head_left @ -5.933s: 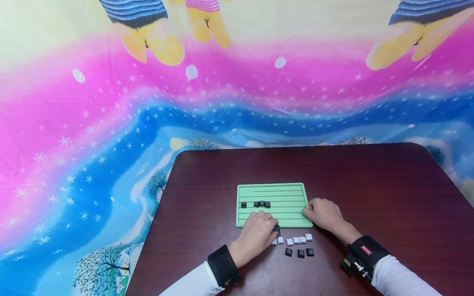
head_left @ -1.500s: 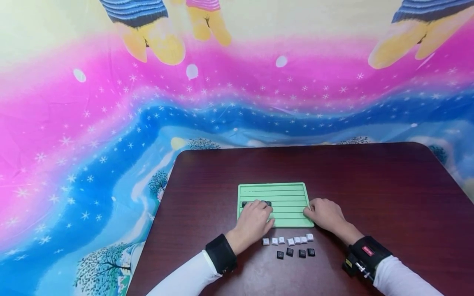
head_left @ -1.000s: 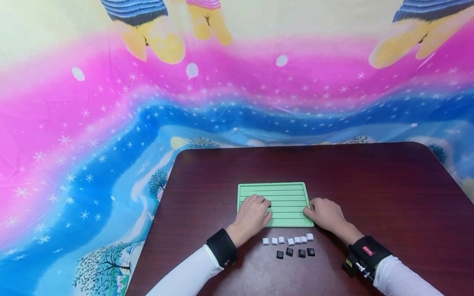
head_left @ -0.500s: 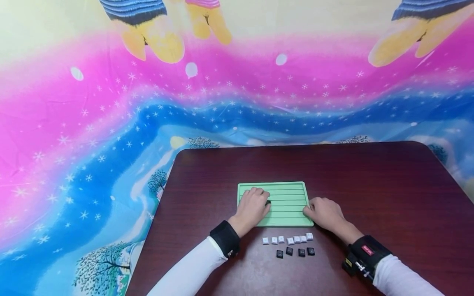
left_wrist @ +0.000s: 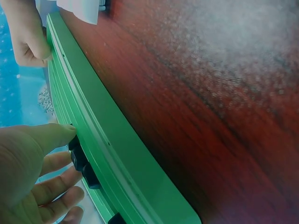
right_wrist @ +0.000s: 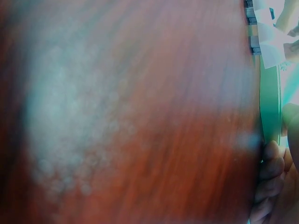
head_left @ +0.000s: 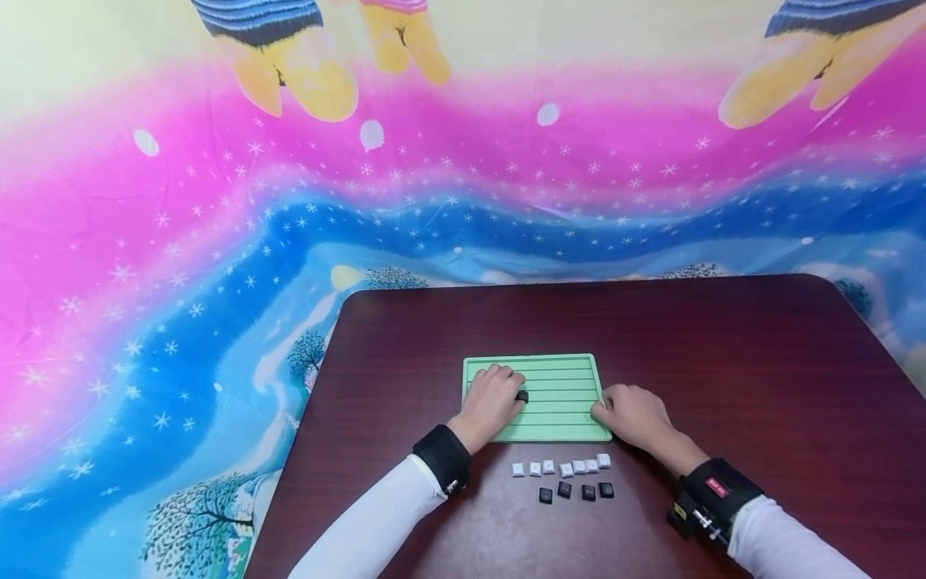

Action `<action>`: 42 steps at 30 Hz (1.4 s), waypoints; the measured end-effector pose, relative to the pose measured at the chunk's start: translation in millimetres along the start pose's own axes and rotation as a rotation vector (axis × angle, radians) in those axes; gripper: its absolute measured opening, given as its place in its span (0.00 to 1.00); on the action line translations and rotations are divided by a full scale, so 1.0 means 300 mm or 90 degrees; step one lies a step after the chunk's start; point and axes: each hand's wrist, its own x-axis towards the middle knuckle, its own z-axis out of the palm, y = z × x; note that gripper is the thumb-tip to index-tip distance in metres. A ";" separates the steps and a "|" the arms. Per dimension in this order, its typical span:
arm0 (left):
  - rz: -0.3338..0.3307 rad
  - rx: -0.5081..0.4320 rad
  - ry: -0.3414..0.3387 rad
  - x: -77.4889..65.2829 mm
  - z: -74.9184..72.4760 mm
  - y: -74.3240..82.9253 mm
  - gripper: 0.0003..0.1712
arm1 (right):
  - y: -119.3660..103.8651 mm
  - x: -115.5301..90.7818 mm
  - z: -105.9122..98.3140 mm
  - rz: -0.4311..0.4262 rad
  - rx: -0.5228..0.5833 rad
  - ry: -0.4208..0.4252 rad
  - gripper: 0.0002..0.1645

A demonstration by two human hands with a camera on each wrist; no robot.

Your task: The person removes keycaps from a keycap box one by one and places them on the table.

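My left hand (head_left: 493,402) reaches over the left half of a green grooved tray (head_left: 564,406). Its thumb and index finger pinch a small black keycap (head_left: 522,396) in one of the grooves. In the left wrist view, that keycap ends a short row with two other black keycaps (left_wrist: 90,176); another black keycap (left_wrist: 116,218) sits apart along the groove. From the head view, the hand hides most of them. At the tray's right edge, my right hand (head_left: 635,414) grips the rim, thumb on top and fingers curled at the side.
In front of the tray, several white keycaps (head_left: 567,470) lie in an uneven line on the dark wooden table (head_left: 694,346). Closer to me are several black keycaps (head_left: 589,492). A printed cloth (head_left: 463,177) hangs behind the table.
A black keycap held by my left hand earlier now lies among the black ones on the table. The left hand has moved forward over the tray's row; the right hand stays put.
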 end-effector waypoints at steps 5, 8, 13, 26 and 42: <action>0.002 -0.007 -0.015 0.008 0.008 0.006 0.11 | 0.000 0.002 0.001 0.000 0.001 0.001 0.24; 0.009 0.006 -0.021 0.011 0.013 0.012 0.09 | 0.000 0.001 0.002 0.002 0.001 -0.002 0.24; 0.014 0.027 -0.026 0.016 0.018 0.020 0.06 | -0.001 0.000 0.001 0.009 0.000 -0.008 0.24; 0.017 0.027 0.003 0.012 0.015 0.021 0.03 | 0.000 -0.005 0.003 0.003 0.007 0.002 0.24; -0.005 -0.009 0.036 0.009 -0.003 -0.003 0.02 | -0.002 -0.004 0.001 0.005 0.004 0.001 0.23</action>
